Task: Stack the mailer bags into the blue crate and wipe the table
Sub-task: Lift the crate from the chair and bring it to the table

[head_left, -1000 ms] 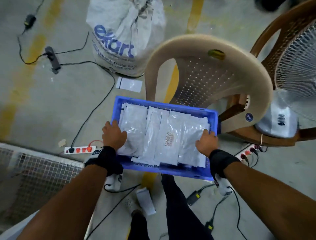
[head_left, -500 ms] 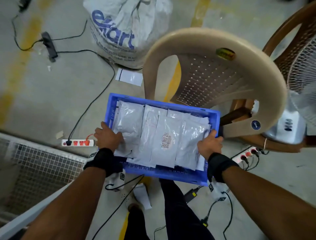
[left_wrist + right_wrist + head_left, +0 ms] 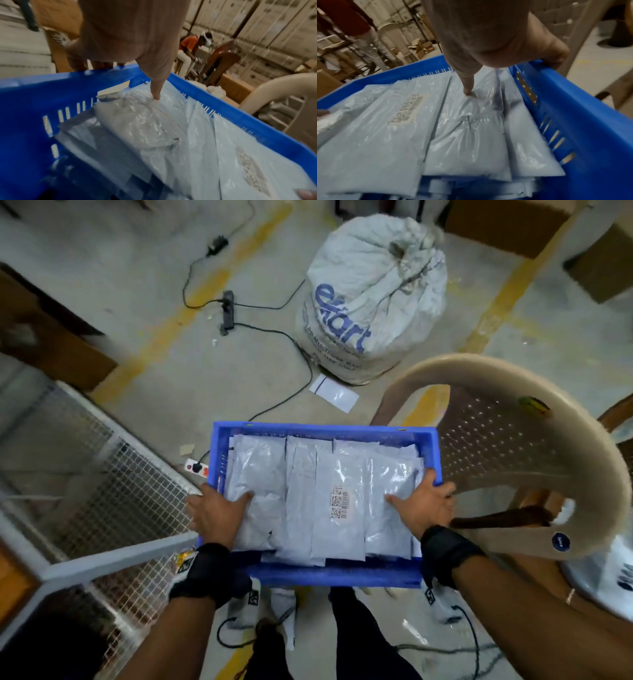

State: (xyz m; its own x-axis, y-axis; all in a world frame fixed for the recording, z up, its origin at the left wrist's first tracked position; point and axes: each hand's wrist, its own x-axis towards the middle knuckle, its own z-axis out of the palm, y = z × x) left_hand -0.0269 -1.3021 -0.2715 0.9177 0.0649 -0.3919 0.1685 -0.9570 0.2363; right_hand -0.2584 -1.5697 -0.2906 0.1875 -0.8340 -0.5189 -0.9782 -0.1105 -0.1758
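I hold the blue crate [image 3: 325, 429] in the air above the floor, in front of my legs. Grey-white mailer bags [image 3: 322, 501] lie flat in overlapping layers and fill it; one shows a barcode label. My left hand [image 3: 219, 508] grips the crate's left rim [image 3: 34, 94], its thumb [image 3: 157, 93] pressing down on the bags [image 3: 137, 121]. My right hand [image 3: 426, 505] grips the right rim [image 3: 573, 108], with its thumb [image 3: 468, 88] on the bags [image 3: 462, 128]. The other fingers curl outside the walls.
A beige plastic chair [image 3: 513, 440] stands close on the right, a fan base [image 3: 609, 577] behind it. A wire-mesh frame [image 3: 102, 491] is at the left. A white sack [image 3: 373, 299], a loose mailer [image 3: 334, 392] and power strips with cables [image 3: 227, 309] lie on the floor ahead.
The crate has swung left, away from the chair and towards the mesh frame, with the view turning along. Both hands keep their grip on the rims.
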